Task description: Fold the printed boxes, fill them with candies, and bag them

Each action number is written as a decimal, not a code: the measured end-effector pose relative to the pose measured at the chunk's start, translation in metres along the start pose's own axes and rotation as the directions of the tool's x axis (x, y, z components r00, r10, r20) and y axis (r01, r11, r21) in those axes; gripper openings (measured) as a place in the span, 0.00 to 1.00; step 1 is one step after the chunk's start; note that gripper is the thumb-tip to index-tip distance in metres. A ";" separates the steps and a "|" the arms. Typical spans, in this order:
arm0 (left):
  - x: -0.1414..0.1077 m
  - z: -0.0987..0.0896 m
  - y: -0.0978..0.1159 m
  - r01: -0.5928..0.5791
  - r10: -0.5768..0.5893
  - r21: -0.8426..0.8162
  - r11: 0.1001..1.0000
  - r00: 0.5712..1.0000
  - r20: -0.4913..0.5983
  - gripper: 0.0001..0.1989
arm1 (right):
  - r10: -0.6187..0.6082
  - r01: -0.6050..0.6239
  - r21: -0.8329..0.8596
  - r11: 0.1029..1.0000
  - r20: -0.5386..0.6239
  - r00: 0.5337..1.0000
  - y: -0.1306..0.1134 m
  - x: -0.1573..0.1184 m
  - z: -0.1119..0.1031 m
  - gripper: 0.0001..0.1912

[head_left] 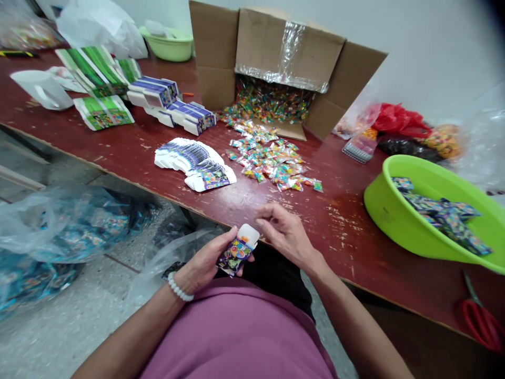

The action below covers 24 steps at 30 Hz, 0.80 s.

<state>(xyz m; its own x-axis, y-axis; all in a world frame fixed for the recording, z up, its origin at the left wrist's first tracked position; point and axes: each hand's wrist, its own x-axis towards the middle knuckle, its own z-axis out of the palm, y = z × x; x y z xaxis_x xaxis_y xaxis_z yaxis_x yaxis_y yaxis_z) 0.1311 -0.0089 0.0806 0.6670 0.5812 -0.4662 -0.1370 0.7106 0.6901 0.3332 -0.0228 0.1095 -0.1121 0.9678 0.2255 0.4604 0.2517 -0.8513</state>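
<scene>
My left hand [213, 255] is closed around a small printed box [235, 257], purple with bright pictures. Its white top flap stands up, and a bit of orange shows near its mouth. Just right of the box, my right hand [284, 231] hovers by the table edge, fingers bent and a gap between thumb and forefinger; I see nothing in it. Ahead on the table lie wrapped candies [272, 158] in a loose heap, spilling from a cardboard box [290, 52] tipped toward me. A fanned row of flat, unfilled printed boxes [193, 158] is left of the candies.
A green basin [379, 210] with several printed boxes inside stands at right, red-handled scissors [483, 323] below it. Bundled green cartons [94, 71], purple cartons [181, 108] and a white mug [41, 89] are at left. Plastic bags of blue packets [71, 226] lie on the floor.
</scene>
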 end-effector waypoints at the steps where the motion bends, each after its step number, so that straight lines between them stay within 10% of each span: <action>1: 0.000 0.001 -0.001 0.004 -0.004 -0.003 1.000 1.000 -0.025 0.27 | 0.088 -0.087 0.087 0.992 -0.007 0.996 0.003 0.000 0.001 0.09; 10: -0.002 0.013 -0.002 -0.114 0.118 0.044 0.993 0.987 -0.112 0.25 | 0.366 -0.434 0.530 0.728 0.234 0.901 0.011 -0.004 0.017 0.18; 24: 0.001 0.016 -0.007 -0.271 0.259 -0.045 0.961 0.948 -0.184 0.20 | 0.352 -0.406 0.673 0.618 0.224 0.909 0.007 -0.010 0.045 0.19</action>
<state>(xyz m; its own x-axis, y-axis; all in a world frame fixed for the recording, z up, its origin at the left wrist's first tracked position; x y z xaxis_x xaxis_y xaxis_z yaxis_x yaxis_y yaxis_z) 0.1443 -0.0197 0.0843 0.4622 0.8080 -0.3653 -0.3454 0.5435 0.7651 0.2976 -0.0308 0.0798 -0.1371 0.9699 -0.2011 -0.2625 -0.2314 -0.9368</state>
